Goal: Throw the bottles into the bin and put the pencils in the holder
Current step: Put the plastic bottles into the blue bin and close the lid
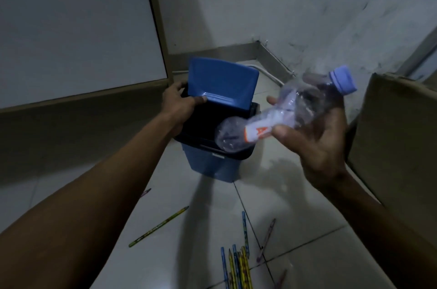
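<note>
A small blue bin (210,166) with a dark rim stands on the tiled floor. My left hand (179,104) grips its blue swing lid (222,83) and holds it tipped up, so the mouth is open. My right hand (316,137) holds a clear crumpled plastic bottle (283,111) with a blue cap and an orange-and-white label. The bottle lies tilted, base over the bin's rim, cap pointing up to the right. Several pencils (238,265) lie in a loose pile on the floor near me, and a yellow-green pencil (158,227) lies apart to the left.
A white board (78,28) in a wooden frame leans against the wall on the left. A cardboard box (397,132) stands close on the right. Two purple pencils (267,239) lie right of the pile. The bin sits near the room's corner.
</note>
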Available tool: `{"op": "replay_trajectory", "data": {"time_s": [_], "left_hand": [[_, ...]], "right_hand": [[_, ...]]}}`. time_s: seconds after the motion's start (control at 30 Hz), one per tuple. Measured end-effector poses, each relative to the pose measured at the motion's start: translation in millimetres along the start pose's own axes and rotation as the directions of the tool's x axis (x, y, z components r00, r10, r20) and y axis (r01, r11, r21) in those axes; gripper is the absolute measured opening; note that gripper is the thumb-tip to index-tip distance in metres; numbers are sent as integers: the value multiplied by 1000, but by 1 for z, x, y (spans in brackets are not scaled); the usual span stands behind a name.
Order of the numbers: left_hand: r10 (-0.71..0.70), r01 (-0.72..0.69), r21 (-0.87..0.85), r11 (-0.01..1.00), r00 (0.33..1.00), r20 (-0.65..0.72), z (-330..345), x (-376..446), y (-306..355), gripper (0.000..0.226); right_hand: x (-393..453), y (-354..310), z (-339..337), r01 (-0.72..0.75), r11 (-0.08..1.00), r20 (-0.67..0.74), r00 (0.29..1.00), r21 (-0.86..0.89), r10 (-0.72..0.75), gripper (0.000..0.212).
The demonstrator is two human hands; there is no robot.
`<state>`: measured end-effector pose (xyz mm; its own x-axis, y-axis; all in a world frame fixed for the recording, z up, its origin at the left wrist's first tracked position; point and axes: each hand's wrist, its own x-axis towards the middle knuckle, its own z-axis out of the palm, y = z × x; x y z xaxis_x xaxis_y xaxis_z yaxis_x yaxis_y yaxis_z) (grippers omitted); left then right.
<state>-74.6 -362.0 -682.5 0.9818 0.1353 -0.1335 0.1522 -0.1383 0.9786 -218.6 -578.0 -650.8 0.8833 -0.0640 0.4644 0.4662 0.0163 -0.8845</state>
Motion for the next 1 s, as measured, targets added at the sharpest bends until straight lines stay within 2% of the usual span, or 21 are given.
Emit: {"op": "replay_trajectory", "data": {"time_s": [0.1, 0.17, 0.23, 0.3, 0.37, 0.43, 0.5, 0.57, 0.67, 0.8, 0.9, 0.97, 1.0], "left_hand": [[7, -7, 2, 1000, 1000, -12, -1, 0, 2, 69], [0, 0, 4, 1000, 1000, 0, -1, -1, 4, 67], [-15, 15, 5, 1000, 1000, 18, -2, -1, 4, 67], [-13, 13, 8, 1000, 1000, 21, -4, -1, 5, 65], [-11, 11, 6, 1000, 1000, 21, -5, 0, 5, 61], [-13, 13, 3, 1000, 999, 33, -6, 1, 5, 60], [-15, 15, 6, 1000, 999, 41, -7, 1, 5, 61], [-19, 19, 2, 1000, 999, 42, -7, 1, 5, 60], [3, -4, 20, 1000, 999, 37, -7, -1, 5, 48], [21, -22, 20, 1000, 999, 33, -6, -2, 6, 46], [28, -29, 29, 999, 999, 30, -5, -2, 4, 54], [29, -30, 32, 999, 999, 39, -5, -2, 3, 55], [28, -29, 33, 999, 999, 44, -6, -1, 2, 56]], "right_hand": [[10, 8, 30, 20, 996, -106, 994, -91, -30, 76], [12, 22, 46, 21, 951, -118, 991, -308, -60, 77], [12, 41, 53, 35, 861, -64, 995, -508, -78, 81], [12, 59, 57, 50, 703, -12, 996, -709, -84, 81], [14, 72, 60, 43, 470, 11, 997, -881, -71, 83], [18, 75, 66, 25, 304, 25, 1000, -952, -3, 84], [20, 74, 71, 5, 210, 21, 997, -978, 73, 88], [19, 75, 73, -14, 187, 10, 992, -982, 125, 99], [14, 74, 73, -16, 253, 15, 993, -967, 117, 106], [7, 73, 71, 37, 303, 43, 999, -952, 15, 82], [3, 77, 75, 180, 339, 153, 983, -924, -104, 51], [6, 80, 82, 266, 340, 253, 964, -902, -82, 49], [9, 81, 86, 291, 324, 300, 954, -900, -20, 54]]}}
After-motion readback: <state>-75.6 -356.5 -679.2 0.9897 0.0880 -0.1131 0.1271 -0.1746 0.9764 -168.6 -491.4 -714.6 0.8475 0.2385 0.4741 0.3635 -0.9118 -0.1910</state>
